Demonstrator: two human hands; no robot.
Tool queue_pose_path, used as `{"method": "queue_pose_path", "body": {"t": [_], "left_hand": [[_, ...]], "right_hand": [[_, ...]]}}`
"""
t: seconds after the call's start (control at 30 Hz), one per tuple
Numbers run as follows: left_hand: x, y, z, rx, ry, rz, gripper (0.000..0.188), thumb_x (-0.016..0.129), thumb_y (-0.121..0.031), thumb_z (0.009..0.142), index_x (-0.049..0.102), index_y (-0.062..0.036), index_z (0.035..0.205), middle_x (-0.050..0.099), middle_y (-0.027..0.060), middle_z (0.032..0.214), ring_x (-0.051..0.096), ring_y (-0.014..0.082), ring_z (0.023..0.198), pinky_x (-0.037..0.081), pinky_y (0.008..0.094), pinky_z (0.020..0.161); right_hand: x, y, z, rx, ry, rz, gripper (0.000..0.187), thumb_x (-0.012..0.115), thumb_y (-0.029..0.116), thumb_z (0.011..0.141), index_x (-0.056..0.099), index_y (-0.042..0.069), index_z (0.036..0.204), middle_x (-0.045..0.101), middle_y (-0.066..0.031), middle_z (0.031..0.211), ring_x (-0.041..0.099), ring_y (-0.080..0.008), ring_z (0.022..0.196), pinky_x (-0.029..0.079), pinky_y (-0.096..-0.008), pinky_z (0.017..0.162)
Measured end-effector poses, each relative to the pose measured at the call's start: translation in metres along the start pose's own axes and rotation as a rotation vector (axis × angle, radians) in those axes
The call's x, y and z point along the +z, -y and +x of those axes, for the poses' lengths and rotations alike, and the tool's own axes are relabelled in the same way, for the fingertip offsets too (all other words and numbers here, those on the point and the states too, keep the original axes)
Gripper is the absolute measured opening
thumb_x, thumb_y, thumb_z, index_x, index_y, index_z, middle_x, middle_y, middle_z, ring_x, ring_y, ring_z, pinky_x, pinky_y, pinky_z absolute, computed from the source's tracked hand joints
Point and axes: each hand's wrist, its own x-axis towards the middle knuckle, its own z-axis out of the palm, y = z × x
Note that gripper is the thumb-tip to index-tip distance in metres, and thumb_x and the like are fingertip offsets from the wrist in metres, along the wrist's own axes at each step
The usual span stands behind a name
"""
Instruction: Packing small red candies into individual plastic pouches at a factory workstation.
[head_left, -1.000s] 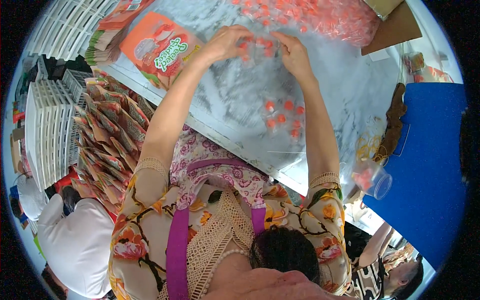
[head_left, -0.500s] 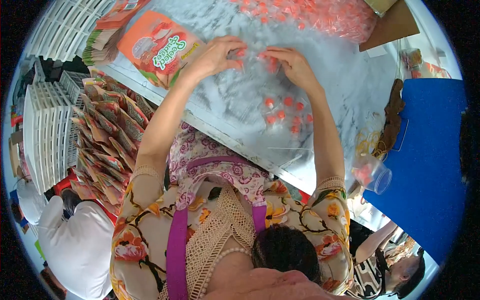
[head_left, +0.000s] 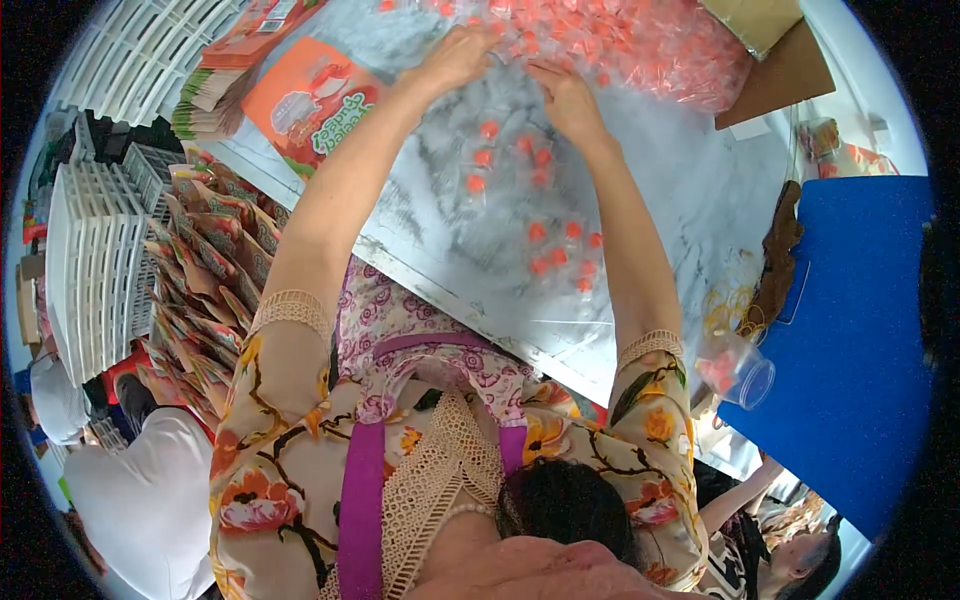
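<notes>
My left hand [head_left: 460, 58] is at the near left edge of a pile of small red pieces in clear wrappers [head_left: 630, 50], fingers curled together; whatever they may hold is hidden. My right hand [head_left: 566, 95] reaches to the pile's near edge with fingers apart, and nothing shows in it. Between my forearms several wrapped red pieces [head_left: 484, 158] lie loosely grouped on the marbled table [head_left: 430, 215]. Closer to me sits another small group of wrapped red pieces [head_left: 560, 247]. An orange printed pouch [head_left: 310, 100] lies flat beside my left forearm.
A stack of pouches [head_left: 215, 95] stands at the far left. Filled pouches [head_left: 215, 260] crowd beside white crates [head_left: 95, 270]. On the right are a cardboard box [head_left: 780, 75], a tipped clear cup [head_left: 745, 380] and a blue panel [head_left: 860, 330]. People stand at both lower sides.
Both hands have moved away from me to the pile. The wrapped pieces that were between them now lie free on the table.
</notes>
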Motion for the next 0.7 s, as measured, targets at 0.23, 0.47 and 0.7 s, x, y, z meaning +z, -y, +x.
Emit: {"method": "queue_pose_path", "body": {"t": [0.23,0.47,0.7], "left_hand": [[-0.006,0.012,-0.021,-0.064,0.021,-0.009,0.039,0.069,-0.003,0.074,0.064,-0.0054,0.112,0.064,0.015,0.112,0.06,0.0343,0.103,0.049,0.04,0.088],[-0.016,0.006,-0.033,-0.108,0.075,-0.034,0.028,0.069,-0.004,0.076,0.064,-0.0041,0.104,0.065,0.0144,0.101,0.063,0.0333,0.092,0.051,0.039,0.08],[-0.021,-0.003,-0.027,0.02,0.067,0.054,0.021,0.064,-0.01,0.077,0.066,-0.0023,0.096,0.067,0.0172,0.089,0.064,0.0367,0.088,0.052,0.0437,0.076]], "right_hand": [[-0.014,0.004,-0.013,0.297,0.106,0.367,0.04,0.048,-0.006,0.082,0.064,0.008,0.116,0.064,-0.0139,0.116,0.061,-0.03,0.107,0.049,-0.0339,0.091],[-0.021,0.0,-0.023,0.181,0.171,0.282,0.038,0.047,-0.006,0.08,0.066,0.007,0.11,0.066,-0.0138,0.111,0.063,-0.0298,0.1,0.049,-0.0341,0.088],[-0.028,0.009,-0.036,0.239,0.207,0.451,0.046,0.045,-0.009,0.073,0.067,0.007,0.11,0.066,-0.0139,0.11,0.064,-0.0302,0.096,0.049,-0.035,0.085]]}}
